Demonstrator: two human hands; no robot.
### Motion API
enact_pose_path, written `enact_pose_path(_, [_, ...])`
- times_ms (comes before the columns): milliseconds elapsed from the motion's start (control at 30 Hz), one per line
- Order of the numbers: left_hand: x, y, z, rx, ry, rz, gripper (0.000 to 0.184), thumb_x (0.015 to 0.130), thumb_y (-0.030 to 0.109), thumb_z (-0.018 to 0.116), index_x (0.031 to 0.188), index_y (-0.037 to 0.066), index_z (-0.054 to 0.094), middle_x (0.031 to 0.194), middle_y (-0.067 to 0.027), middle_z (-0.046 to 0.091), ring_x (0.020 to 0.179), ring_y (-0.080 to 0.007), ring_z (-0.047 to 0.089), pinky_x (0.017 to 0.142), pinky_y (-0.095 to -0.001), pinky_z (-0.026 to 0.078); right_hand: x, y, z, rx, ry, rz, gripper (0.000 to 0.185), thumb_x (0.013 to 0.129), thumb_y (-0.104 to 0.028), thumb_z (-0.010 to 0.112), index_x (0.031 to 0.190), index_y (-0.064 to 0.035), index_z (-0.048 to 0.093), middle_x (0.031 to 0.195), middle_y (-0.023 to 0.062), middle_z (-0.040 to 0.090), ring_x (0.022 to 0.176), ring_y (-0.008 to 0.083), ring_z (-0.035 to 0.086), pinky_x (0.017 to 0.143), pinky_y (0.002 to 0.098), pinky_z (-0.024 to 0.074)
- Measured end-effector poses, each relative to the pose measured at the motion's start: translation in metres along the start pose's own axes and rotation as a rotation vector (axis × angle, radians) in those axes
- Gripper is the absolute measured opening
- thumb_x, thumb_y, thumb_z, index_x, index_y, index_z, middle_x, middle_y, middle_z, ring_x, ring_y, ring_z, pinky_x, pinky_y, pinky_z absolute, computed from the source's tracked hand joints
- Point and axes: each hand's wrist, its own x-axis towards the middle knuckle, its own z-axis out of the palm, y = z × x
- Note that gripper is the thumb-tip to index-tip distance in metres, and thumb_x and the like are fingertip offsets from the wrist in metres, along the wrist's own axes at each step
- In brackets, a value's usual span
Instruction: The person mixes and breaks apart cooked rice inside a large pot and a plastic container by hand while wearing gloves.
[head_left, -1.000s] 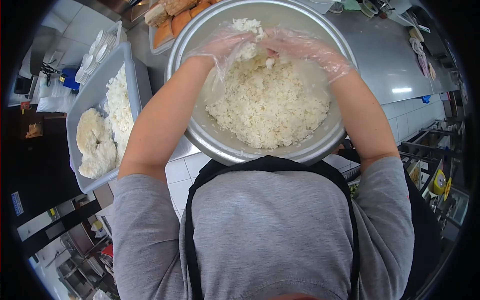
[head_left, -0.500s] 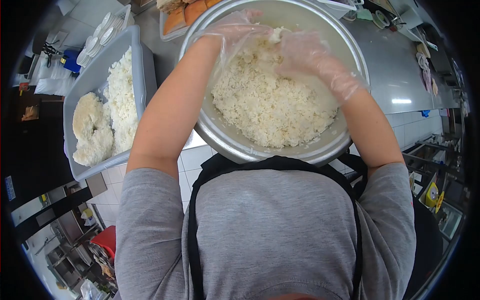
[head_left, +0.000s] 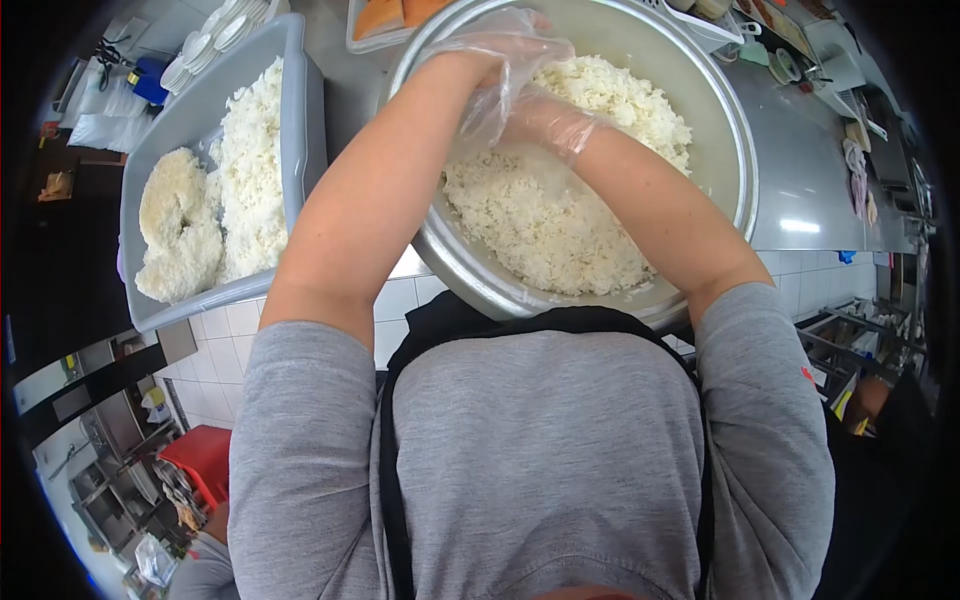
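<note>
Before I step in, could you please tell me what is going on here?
A person has both hands, in clear plastic gloves, inside a large metal bowl of white rice. The left hand is toward the far side, and the right hand is close by, nearer the person. The fingers are mostly hidden, so I cannot tell whether either hand holds any rice. To the person's left, a grey tub has more rice in it.

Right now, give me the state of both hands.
Left hand: clear plastic glove, over the large round metal bowl; grip can't be told.
Right hand: at the white rice, fingers hidden; can't tell.
</note>
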Motion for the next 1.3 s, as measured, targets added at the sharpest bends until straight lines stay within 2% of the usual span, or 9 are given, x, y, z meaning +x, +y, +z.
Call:
enact_pose_path(267, [0.002, 0.004, -0.005, 0.079, -0.007, 0.004, 0.048, 0.082, 0.036, 0.067, 0.114, 0.001, 0.063, 0.112, -0.0213, 0.064, 0.104, -0.0316, 0.061, 0.092, -0.0405, 0.046, -0.001, -0.005, 0.009, 0.207, -0.003, -0.085, 0.041, 0.093, -0.032, 0.049, 0.126, -0.0096, 0.059, 0.127, 0.0155, 0.059, 0.121, 0.0301, 0.053, 0.107, 0.0383, 0.0366])
enact_pose_path(467, [0.012, -0.018, 0.006, -0.080, 0.000, 0.169, 0.048, 0.081, 0.038, 0.068, 0.112, 0.002, 0.064, 0.110, -0.0221, 0.065, 0.102, -0.0319, 0.061, 0.090, -0.0392, 0.047, -0.019, -0.027, 0.013, 0.211, -0.399, 0.027, 0.034, 0.086, -0.025, 0.054, 0.108, -0.0038, 0.068, 0.109, 0.0166, 0.067, 0.101, 0.0310, 0.063, 0.088, 0.0409, 0.0491])
enact_pose_path(533, [0.011, -0.013, 0.002, -0.098, -0.012, 0.137, 0.048, 0.080, 0.038, 0.068, 0.112, 0.002, 0.064, 0.110, -0.0225, 0.065, 0.101, -0.0316, 0.061, 0.090, -0.0390, 0.047, -0.031, -0.036, 0.014, 0.196, -0.348, -0.210, 0.030, 0.084, -0.028, 0.056, 0.095, -0.0031, 0.069, 0.096, 0.0166, 0.069, 0.090, 0.0335, 0.064, 0.083, 0.0408, 0.0494])
enact_pose_path(633, [0.012, -0.008, -0.005, 0.059, -0.097, 0.030, 0.044, 0.080, 0.036, 0.068, 0.108, 0.002, 0.067, 0.103, -0.0219, 0.067, 0.095, -0.0320, 0.063, 0.085, -0.0397, 0.048, -0.030, -0.066, -0.032, 0.020, -0.810, 0.113, 0.031, 0.087, -0.030, 0.053, 0.093, -0.0037, 0.068, 0.095, 0.0164, 0.069, 0.089, 0.0337, 0.063, 0.082, 0.0404, 0.0498])
enact_pose_path(733, [0.012, -0.008, -0.001, 0.070, 0.053, 0.176, 0.040, 0.080, 0.036, 0.067, 0.101, 0.002, 0.069, 0.095, -0.0204, 0.069, 0.088, -0.0321, 0.065, 0.079, -0.0401, 0.050, -0.023, -0.049, -0.031, 0.090, -0.850, -0.014, 0.032, 0.089, -0.031, 0.056, 0.105, -0.0052, 0.066, 0.102, 0.0169, 0.067, 0.091, 0.0319, 0.063, 0.081, 0.0404, 0.0511])
enact_pose_path(867, [0.008, -0.004, -0.005, 0.123, -0.028, 0.082, 0.039, 0.080, 0.038, 0.065, 0.097, 0.003, 0.070, 0.092, -0.0205, 0.069, 0.085, -0.0325, 0.066, 0.077, -0.0406, 0.050, -0.019, -0.011, 0.003, 0.388, -0.252, 0.099, 0.031, 0.092, -0.021, 0.050, 0.114, -0.0046, 0.064, 0.109, 0.0149, 0.067, 0.098, 0.0335, 0.063, 0.089, 0.0418, 0.0478])
enact_pose_path(933, [0.010, -0.002, -0.004, 0.042, -0.017, 0.105, 0.040, 0.080, 0.039, 0.064, 0.098, 0.003, 0.070, 0.092, -0.0209, 0.069, 0.086, -0.0322, 0.066, 0.078, -0.0406, 0.050, -0.011, -0.014, 0.009, 0.286, 0.060, -0.204, 0.034, 0.093, -0.023, 0.052, 0.122, -0.0077, 0.060, 0.119, 0.0155, 0.062, 0.111, 0.0315, 0.058, 0.099, 0.0399, 0.0425])
enact_pose_path(1067, [0.008, 0.000, -0.005, 0.170, -0.024, 0.054, 0.043, 0.080, 0.041, 0.064, 0.097, 0.003, 0.070, 0.093, -0.0217, 0.069, 0.089, -0.0339, 0.066, 0.078, -0.0416, 0.050, -0.016, -0.031, 0.005, 0.485, -0.121, 0.079, 0.035, 0.093, -0.026, 0.052, 0.124, -0.0093, 0.058, 0.129, 0.0154, 0.057, 0.121, 0.0295, 0.052, 0.105, 0.0383, 0.0378])
enact_pose_path(1300, [0.015, -0.011, 0.000, 0.302, 0.004, 0.073, 0.049, 0.079, 0.045, 0.063, 0.101, 0.002, 0.068, 0.097, -0.0237, 0.068, 0.094, -0.0365, 0.065, 0.081, -0.0434, 0.049, -0.011, -0.020, 0.016, 0.482, -0.226, 0.006, 0.033, 0.092, -0.021, 0.051, 0.120, -0.0072, 0.059, 0.117, 0.0193, 0.062, 0.110, 0.0327, 0.057, 0.098, 0.0410, 0.0428])
